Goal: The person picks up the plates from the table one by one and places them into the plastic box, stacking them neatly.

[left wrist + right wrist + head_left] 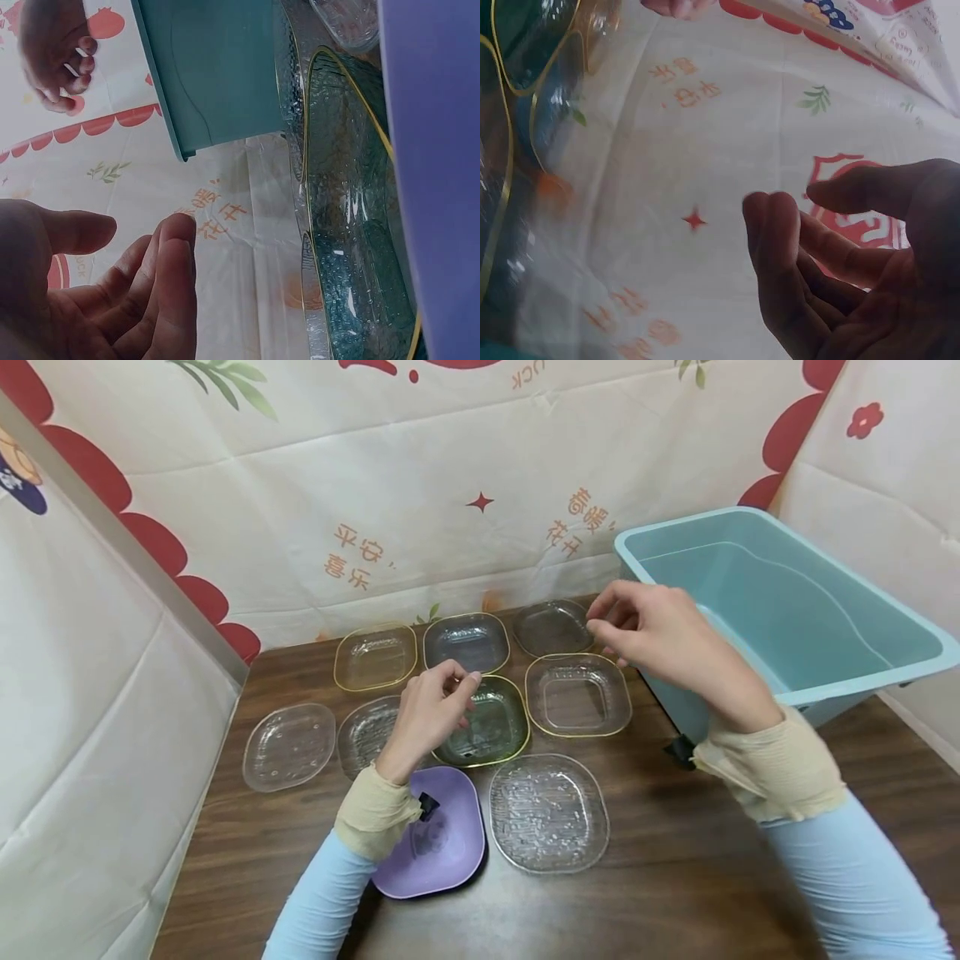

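Purple square plastic bowl (459, 852) sits nearer the person than the green translucent gold-rimmed dish (501, 727), clear plastic dishes (550, 814) spread around it, seemingly for easy reach, while left hand (433, 710) above it and right hand (663, 627) to its right hover empty, thumbs apart from fingertips.

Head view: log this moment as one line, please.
Left hand: empty, near green dish | Right hand: empty, near teal bin | Purple dish: on table
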A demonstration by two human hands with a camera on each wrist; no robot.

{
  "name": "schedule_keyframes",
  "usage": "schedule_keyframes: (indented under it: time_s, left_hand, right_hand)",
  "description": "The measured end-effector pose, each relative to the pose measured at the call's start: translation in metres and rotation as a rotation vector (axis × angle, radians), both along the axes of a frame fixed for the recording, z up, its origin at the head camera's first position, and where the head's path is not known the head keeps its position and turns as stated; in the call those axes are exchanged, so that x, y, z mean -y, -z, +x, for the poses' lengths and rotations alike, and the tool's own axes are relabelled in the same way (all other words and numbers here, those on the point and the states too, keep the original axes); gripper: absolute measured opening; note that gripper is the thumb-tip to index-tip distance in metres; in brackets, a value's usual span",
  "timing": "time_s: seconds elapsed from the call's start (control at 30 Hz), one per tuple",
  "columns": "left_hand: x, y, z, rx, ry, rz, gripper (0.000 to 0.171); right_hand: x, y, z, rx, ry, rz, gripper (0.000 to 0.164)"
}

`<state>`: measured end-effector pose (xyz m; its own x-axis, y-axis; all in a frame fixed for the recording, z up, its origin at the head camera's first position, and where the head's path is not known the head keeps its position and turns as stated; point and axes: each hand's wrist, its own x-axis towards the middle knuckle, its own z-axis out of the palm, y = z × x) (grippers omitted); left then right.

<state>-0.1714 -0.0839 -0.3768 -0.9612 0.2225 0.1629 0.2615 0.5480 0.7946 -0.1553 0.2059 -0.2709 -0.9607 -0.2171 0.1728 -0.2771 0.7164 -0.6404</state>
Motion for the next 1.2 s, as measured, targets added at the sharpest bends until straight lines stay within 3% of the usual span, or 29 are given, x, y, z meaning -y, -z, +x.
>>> schedule_keyframes:
  time_s: [0.2,0.33,0.6,0.77,0.93,1.1,1.2]
  left_hand:
    - [0.0,-0.001,-0.002,-0.007,-0.008,-0.012,0.026]
    - [-0.001,-0.003,-0.004,-0.011,-0.008,-0.007,0.026]
    - [0.002,-0.008,-0.005,-0.018,-0.015,0.013,0.027]
    - [0.002,-0.005,-0.004,-0.004,-0.025,0.024,0.026]
    - [0.003,-0.002,-0.005,0.022,-0.032,0.045,0.026]
    - [0.013,-0.003,-0.012,0.022,-0.036,0.052,0.028]
    - [0.027,-0.006,-0.021,0.007,-0.077,0.066,0.029]
  right_hand:
    - [0.01,0.042,-0.015,0.04,-0.025,-0.077,0.011]
    - [0.016,0.058,-0.026,0.097,-0.061,-0.124,0.011]
    - [0.024,0.069,-0.04,0.144,-0.06,-0.125,0.013]
    - [0.018,0.077,-0.043,0.164,-0.067,-0.094,0.014]
    - [0.012,0.083,-0.046,0.198,-0.086,-0.144,0.011]
    - [0.011,0.082,-0.047,0.203,-0.109,-0.171,0.011]
    - [0.011,0.078,-0.047,0.199,-0.116,-0.174,0.012]
